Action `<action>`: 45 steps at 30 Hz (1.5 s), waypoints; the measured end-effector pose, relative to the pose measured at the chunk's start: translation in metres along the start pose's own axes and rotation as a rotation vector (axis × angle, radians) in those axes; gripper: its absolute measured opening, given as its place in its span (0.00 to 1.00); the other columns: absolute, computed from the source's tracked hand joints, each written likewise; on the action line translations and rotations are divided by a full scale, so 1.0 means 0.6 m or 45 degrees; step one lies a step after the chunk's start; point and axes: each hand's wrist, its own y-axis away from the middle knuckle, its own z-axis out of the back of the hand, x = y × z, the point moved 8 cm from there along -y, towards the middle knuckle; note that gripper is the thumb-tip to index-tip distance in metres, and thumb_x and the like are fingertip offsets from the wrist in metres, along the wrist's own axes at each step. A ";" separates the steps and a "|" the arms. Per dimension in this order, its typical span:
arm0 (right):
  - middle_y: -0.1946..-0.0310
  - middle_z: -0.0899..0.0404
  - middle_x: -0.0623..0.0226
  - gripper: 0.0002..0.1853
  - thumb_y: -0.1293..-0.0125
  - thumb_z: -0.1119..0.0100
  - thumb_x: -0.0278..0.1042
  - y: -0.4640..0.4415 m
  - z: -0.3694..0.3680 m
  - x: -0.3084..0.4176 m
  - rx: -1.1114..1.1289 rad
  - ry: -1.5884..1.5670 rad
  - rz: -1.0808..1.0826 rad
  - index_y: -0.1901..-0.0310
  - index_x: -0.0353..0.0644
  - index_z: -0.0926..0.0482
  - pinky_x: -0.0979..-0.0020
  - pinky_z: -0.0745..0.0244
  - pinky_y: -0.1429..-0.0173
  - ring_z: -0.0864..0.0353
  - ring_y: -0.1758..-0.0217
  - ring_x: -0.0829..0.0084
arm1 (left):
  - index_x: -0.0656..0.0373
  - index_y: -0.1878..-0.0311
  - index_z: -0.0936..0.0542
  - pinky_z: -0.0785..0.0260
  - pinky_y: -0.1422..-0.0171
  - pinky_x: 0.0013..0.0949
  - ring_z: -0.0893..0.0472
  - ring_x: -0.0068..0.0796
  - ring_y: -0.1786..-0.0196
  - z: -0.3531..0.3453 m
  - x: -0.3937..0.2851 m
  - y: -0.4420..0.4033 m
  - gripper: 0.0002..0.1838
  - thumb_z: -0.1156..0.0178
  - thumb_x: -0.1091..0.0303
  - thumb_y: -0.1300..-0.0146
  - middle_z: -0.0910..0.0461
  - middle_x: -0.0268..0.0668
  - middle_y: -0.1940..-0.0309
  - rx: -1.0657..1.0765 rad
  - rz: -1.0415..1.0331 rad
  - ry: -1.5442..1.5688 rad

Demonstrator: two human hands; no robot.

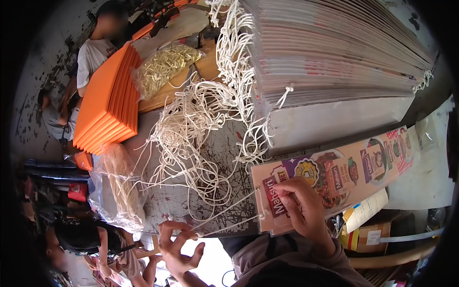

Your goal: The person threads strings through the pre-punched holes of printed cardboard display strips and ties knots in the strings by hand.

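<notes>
A long printed sign in clear plastic, with "Mahsuri" lettering and food pictures, lies at the table's front edge. White cord runs through holes in its left end and stretches taut to my left hand. The fingers of that hand are hooked around the cord, with the thumb held apart. My right hand rests on the sign's face near the holes, its fingers curled into a pinch. Whatever sits between those fingertips is hidden.
Behind the sign stands a thick stack of plastic-covered signs with knotted cords. Loose white cords tangle mid-table. Orange folded sheets, a bag of brass-coloured pieces and a bag of pale strands lie left. Other people sit beyond.
</notes>
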 end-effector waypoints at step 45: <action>0.62 0.27 0.60 0.24 0.46 0.44 0.23 0.003 -0.031 0.008 0.276 0.147 0.083 0.45 0.39 0.33 0.71 0.28 0.64 0.25 0.69 0.70 | 0.53 0.77 0.28 0.48 0.80 0.30 0.35 0.22 0.85 -0.032 -0.021 -0.020 0.18 0.41 0.50 0.43 0.35 0.25 0.89 -0.121 -0.426 -0.699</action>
